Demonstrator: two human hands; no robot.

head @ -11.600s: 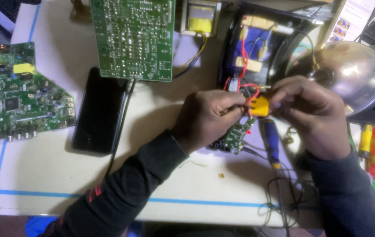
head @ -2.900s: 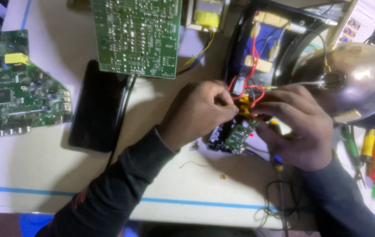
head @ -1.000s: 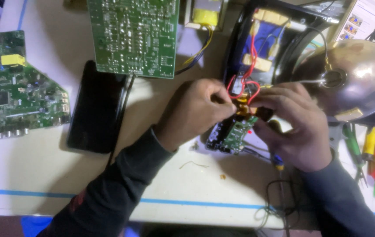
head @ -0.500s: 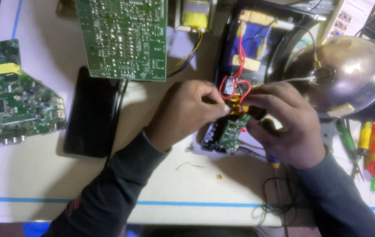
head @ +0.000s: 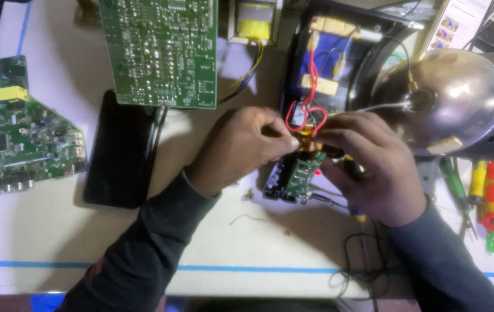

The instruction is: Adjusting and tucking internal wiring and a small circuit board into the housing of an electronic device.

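A small yellow part (head: 306, 144) is pinched between fingertips of the left hand (head: 238, 147) and right hand (head: 365, 164), above a small green board (head: 299, 176) tilted lengthwise toward the counter (head: 56, 231).

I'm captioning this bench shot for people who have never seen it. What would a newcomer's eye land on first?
First, the two hands meeting mid-bench: the left hand and right hand pinch a small yellow part among red wires, above a small green board. Next, the shiny metal dome at right and the large green circuit board at top.
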